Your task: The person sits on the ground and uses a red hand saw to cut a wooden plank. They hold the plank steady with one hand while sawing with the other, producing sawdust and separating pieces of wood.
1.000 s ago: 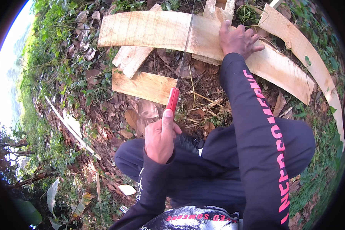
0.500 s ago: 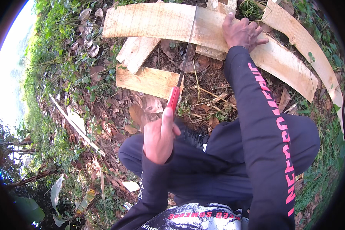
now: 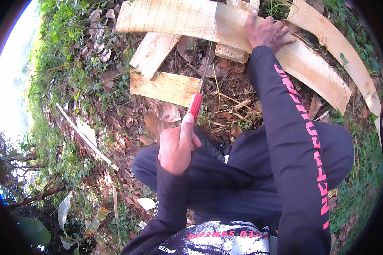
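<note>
My left hand [image 3: 176, 146] is closed round the red handle of a handsaw [image 3: 195, 105], thumb laid along its top. The thin dark blade, seen edge-on, runs up and away across a long pale wooden plank [image 3: 170, 19]. Where the blade crosses, a line shows on the wood; how deep it goes I cannot tell. My right hand [image 3: 266, 34] rests on top of the same plank to the right of the blade, pressing it with fingers spread. Under the plank lies a short wooden block [image 3: 232, 53], partly hidden.
Two shorter boards lie left of the blade, one angled [image 3: 155, 53] and one flatter [image 3: 164, 88]. A curved board [image 3: 344, 46] lies on the right. Dry leaves, twigs and green plants cover the ground. A thin wooden strip [image 3: 87, 138] lies at left. My bent legs [image 3: 242, 170] are near.
My left hand and the saw handle have shifted slightly away from me. The right hand stays on the plank; the whole scene has shifted a little upward in view.
</note>
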Available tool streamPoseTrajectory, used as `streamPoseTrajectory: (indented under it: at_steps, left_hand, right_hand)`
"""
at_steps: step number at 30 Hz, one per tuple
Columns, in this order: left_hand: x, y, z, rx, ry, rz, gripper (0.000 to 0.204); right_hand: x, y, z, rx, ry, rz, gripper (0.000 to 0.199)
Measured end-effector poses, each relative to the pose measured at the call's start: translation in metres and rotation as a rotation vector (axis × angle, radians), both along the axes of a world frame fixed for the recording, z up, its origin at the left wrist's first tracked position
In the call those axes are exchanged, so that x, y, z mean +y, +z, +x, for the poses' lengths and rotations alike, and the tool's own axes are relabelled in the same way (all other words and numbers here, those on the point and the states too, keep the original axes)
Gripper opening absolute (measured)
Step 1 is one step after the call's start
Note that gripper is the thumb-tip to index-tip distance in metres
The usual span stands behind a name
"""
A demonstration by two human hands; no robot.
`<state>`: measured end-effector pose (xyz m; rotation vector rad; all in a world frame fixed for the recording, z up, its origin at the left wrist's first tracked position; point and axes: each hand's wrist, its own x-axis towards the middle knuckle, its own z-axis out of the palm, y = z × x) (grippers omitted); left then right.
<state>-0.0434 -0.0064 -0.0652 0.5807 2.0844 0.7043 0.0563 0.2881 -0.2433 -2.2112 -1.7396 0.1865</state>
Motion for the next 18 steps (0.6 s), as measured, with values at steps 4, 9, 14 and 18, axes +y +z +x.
streamPoseTrajectory:
  at_steps: [4,9,14,18]
  left_hand:
    - [0.028,-0.007,-0.029,0.024,-0.057,0.072,0.074]
    - [-0.018,0.039,-0.025,-0.094,-0.087,-0.012,0.059]
    - [-0.066,0.072,-0.016,-0.162,-0.153,0.433,0.033]
    - [-0.084,0.11,0.006,0.063,-0.283,0.428,0.024]
  right_hand:
    - [-0.001,0.016,-0.004,0.006,-0.045,-0.105,0.077]
    - [0.005,0.027,0.001,0.0,-0.067,-0.095,0.077]
    - [-0.011,0.039,0.0,0.035,-0.039,-0.113,0.073]
    - [-0.045,0.053,0.014,0.03,0.054,-0.131,0.071]
